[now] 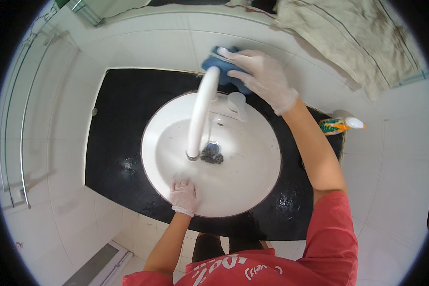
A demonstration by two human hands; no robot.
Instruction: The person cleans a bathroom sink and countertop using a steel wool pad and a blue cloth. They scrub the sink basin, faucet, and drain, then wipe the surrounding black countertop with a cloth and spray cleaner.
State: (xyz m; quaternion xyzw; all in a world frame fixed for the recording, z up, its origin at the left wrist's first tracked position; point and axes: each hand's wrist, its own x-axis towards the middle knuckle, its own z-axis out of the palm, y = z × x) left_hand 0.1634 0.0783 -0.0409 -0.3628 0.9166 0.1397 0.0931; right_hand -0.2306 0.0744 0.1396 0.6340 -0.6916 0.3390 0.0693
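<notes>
My gloved right hand (266, 77) grips a blue cloth (228, 68) behind the white faucet (202, 111), where the black countertop meets the tiled wall. Resting on the front left inner side of the white oval sink (246, 193) is my gloved left hand (185, 195), with no object visible in it. A dark metal scouring pad (212, 156) lies in the basin beside the drain. The white faucet handle (238, 104) stands just below my right hand.
A spray bottle (334, 126) with a white head sits at the countertop's (118, 107) right corner. A beige towel (354, 32) hangs at the upper right. Metal rails (30, 96) run along the left wall. Water spots mark both sides of the counter.
</notes>
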